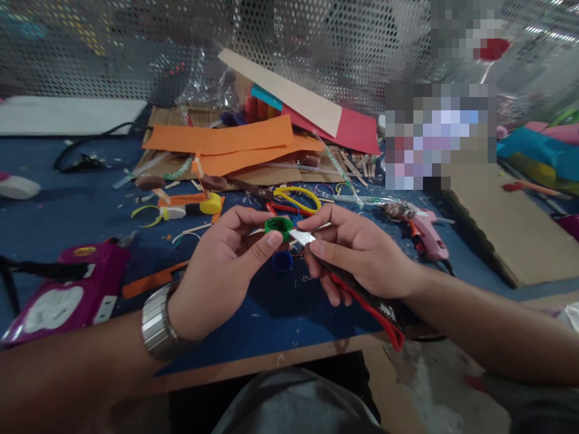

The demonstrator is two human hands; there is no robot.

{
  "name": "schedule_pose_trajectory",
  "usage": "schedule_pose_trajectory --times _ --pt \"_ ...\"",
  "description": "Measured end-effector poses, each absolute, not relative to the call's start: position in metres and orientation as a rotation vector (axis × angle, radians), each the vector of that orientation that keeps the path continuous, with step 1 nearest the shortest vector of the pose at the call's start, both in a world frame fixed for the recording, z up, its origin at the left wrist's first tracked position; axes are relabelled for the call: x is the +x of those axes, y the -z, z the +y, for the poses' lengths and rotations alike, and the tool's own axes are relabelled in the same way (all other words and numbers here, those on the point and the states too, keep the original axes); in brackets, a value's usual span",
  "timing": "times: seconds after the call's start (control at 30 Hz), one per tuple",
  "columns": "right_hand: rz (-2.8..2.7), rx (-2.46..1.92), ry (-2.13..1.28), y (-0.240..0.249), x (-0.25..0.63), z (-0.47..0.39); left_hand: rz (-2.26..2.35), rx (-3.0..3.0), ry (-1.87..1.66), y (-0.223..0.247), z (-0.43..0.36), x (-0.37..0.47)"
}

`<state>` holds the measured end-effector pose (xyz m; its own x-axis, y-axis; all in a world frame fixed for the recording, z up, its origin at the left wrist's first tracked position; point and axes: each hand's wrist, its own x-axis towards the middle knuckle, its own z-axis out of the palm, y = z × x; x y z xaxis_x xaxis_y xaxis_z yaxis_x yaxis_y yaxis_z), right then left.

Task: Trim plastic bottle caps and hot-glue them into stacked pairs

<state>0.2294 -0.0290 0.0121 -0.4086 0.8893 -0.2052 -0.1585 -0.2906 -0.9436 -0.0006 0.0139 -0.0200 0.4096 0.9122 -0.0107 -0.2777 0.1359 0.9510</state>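
Between the thumb and fingers of my left hand [235,259] is a green bottle cap [279,227], its hollow side facing up. My right hand [357,250] is closed around a red and black utility knife [368,301]. The knife's short silver blade [301,235] points left and reaches the cap's right edge; whether it cuts in, I cannot tell. A blue bottle cap [282,261] lies on the table just below the green one. Behind my hands rest scissors [296,198] with yellow and red handles.
A pink glue gun [427,232] lies to the right, near a cardboard sheet [520,235]. Orange paper strips [221,137] and red card [357,129] are piled at the back. At left sit a purple power strip [67,289] and a small craft with yellow caps [210,204].
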Motion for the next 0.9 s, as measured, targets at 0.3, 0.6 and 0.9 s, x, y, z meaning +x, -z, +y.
schedule_pose_trajectory --times 0.3,0.6,0.9 --pt "-1.187 -1.024 -1.784 -0.0111 0.2285 -0.0284 0.798 1.156 -0.984 0.0136 0.0116 0.0006" --pt "-1.189 -1.016 -1.784 -0.0092 0.2271 -0.0271 0.874 1.239 -0.930 0.0154 0.0091 0.0017" --pt "-1.222 -0.975 -1.883 -0.0064 0.2212 -0.0333 0.897 1.169 -1.009 0.0142 0.0164 0.0010"
